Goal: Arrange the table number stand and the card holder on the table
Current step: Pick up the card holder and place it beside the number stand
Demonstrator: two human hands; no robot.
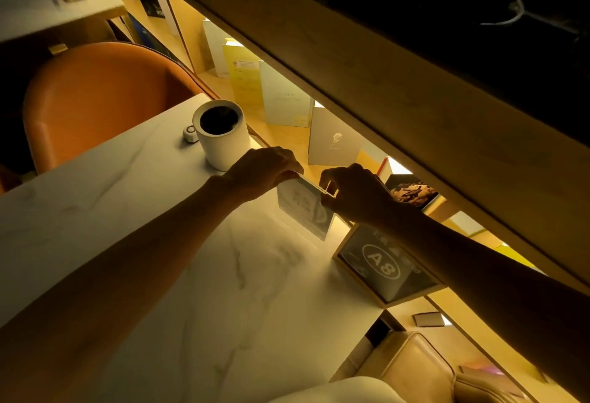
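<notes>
Bench [134, 211]: white marble-pattern top with grey veining, smooth, lit warmly from the shelf side.

Card holder [303, 207]: clear acrylic upright stand holding a pale printed card; print too dim to read. It stands near the far edge of the bench, tilted slightly, between the cylinder and the number stand.

Left hand [265, 169]: fingers closed over the holder's top left corner. Right hand [354, 195]: fingers pinched on its top right edge. Both hands are clamped on the holder.

Table number stand [383, 263]: box-shaped, light wooden frame around a dark panel, white oval marked "A8". It sits at the bench's far right corner, just beside the holder, partly under the right forearm.

White cylinder [222, 134]: matte, round, dark opening on top, upright at the far edge. A small white rounded object [190, 133] touches its left side.

Behind: orange leather-look chair [102, 99]; wooden shelf [287, 134] with upright books.
</notes>
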